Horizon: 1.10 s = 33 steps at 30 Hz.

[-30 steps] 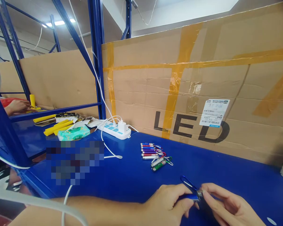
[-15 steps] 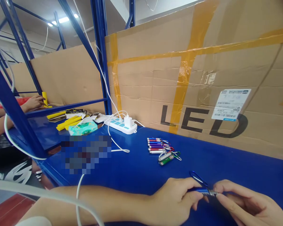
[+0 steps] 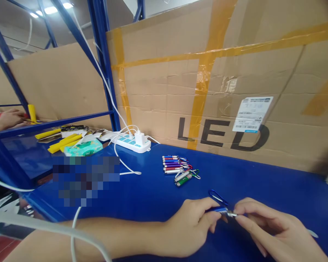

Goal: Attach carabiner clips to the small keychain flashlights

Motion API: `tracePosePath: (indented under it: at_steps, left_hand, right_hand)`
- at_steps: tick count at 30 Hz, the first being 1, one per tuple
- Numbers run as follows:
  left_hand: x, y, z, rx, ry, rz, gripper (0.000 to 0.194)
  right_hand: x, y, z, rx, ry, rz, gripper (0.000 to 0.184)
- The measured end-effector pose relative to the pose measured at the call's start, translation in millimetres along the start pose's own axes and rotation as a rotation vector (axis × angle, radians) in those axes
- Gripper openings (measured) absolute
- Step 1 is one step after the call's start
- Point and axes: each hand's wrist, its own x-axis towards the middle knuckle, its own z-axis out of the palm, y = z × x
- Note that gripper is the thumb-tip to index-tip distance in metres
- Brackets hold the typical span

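Observation:
Between thumb and fingers, my left hand (image 3: 190, 227) grips a slim blue keychain flashlight (image 3: 218, 209) with a silver end. A blue carabiner clip (image 3: 218, 197) sticks up beside it. Thumb and fingertips of my right hand (image 3: 273, 225) are pinched at the silver end, where the exact contact is too small to make out. Farther back on the blue table (image 3: 142, 196), several similar flashlights (image 3: 172, 163) lie side by side in a row. A silver one (image 3: 182, 176) and a green one (image 3: 183, 181) lie angled at the near end of that group.
A white power strip (image 3: 131, 142) with a charger and cables stands near the cardboard wall (image 3: 153, 91). To its left are a green packet (image 3: 83, 147) and yellow tubes (image 3: 64, 143). White cable (image 3: 73, 233) crosses by my left forearm. A co-worker's hand (image 3: 11, 118) shows far left.
My view has turned a little to the right, so the scene sits farther left. Both hands stay together at the blue flashlight, in nearly the same pose.

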Motion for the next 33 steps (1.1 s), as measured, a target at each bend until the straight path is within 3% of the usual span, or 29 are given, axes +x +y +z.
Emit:
tracePosePath:
  at_steps: [12, 21, 33]
  left_hand:
    - [3, 4, 0.9, 0.057, -0.048, -0.008, 0.021]
    - [4, 6, 2.6, 0.096, -0.065, -0.007, 0.024]
    - [5, 4, 1.6, 0.098, -0.088, -0.058, 0.025]
  right_hand:
    - [-1, -10, -1, 0.252, -0.128, -0.006, 0.033]
    - [-3, -18, 0, 0.415, -0.123, 0.005, 0.039]
    - [-3, -18, -9, 0.074, -0.092, -0.023, 0.020]
